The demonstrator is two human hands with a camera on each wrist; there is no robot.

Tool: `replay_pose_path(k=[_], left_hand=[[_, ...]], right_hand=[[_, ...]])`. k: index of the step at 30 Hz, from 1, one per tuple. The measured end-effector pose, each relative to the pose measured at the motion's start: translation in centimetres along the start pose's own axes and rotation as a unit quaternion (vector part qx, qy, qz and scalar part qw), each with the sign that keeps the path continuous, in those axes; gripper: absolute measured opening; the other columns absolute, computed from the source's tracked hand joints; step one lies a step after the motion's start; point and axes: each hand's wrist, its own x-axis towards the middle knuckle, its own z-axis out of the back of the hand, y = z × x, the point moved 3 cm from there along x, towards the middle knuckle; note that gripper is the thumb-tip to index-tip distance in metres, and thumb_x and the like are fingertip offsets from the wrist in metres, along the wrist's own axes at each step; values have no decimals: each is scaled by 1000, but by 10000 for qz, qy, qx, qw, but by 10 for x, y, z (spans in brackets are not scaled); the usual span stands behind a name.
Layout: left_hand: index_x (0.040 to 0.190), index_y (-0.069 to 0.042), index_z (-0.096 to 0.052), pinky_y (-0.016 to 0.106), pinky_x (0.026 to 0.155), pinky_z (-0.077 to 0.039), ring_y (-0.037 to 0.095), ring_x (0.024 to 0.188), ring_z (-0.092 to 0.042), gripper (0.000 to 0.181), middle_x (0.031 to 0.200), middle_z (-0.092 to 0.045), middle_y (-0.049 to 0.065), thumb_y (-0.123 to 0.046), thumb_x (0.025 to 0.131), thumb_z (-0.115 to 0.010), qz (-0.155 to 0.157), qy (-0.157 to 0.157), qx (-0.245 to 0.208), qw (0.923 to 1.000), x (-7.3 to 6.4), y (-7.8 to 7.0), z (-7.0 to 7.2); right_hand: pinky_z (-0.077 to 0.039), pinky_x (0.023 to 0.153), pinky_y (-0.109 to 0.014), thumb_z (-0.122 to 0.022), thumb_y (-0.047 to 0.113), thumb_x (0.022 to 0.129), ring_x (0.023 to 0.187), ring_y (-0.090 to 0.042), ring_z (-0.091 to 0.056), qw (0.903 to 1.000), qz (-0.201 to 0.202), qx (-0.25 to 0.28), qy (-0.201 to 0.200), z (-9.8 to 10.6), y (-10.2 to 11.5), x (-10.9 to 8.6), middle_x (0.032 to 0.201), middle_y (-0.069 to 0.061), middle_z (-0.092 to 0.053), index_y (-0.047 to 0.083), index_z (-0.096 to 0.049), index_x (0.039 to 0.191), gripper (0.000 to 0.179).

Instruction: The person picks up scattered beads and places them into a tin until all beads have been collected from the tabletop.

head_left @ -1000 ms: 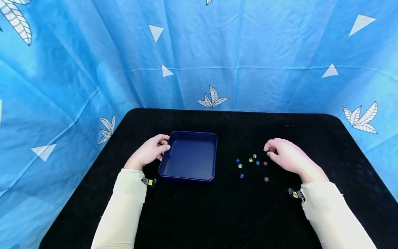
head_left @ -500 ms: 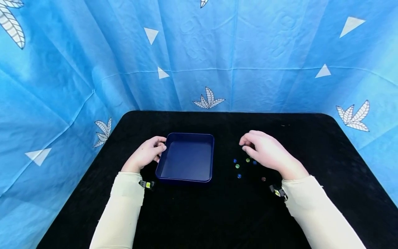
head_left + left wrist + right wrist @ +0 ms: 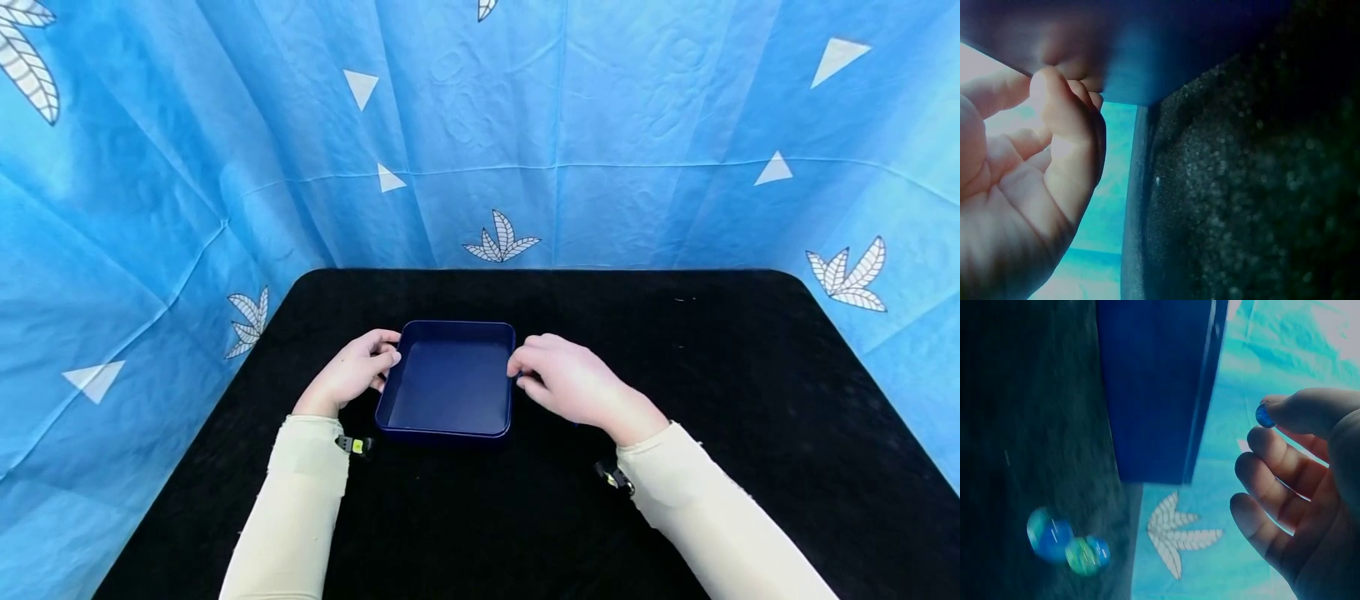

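Cream-sleeved, my left hand grips the left side of the blue tray; nothing shows inside yet. Beside its right rim, my right hand pinches a blue marble; other marbles lie on the tabletop: barely begun, I judge.

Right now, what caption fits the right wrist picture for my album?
Right hand pinching a blue marble by a navy tray; blurry marbles on black cloth.

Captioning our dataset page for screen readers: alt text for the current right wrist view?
A person's right hand pinches a small, round, glassy blue marble at picture right. A deep blue, straight-sided tray stands at top centre; blurred, round blue and green marbles lie lower left on black, fuzzy fabric, with leaf-printed blue cloth behind.
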Motion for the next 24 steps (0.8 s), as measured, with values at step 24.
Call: replay_pose_path(k=[24], left_hand=[[147,4,-40,39,69,-57,33,86,-62,46,116,-54,22,-14,106,-52,-102,77,175,9998,17,34,5]], right_hand=[[-51,81,-29,-69,15,95,99,-7,-55,9992,-34,397,-14,-18,23,-4,101,15,-59,22,-73,106,13]])
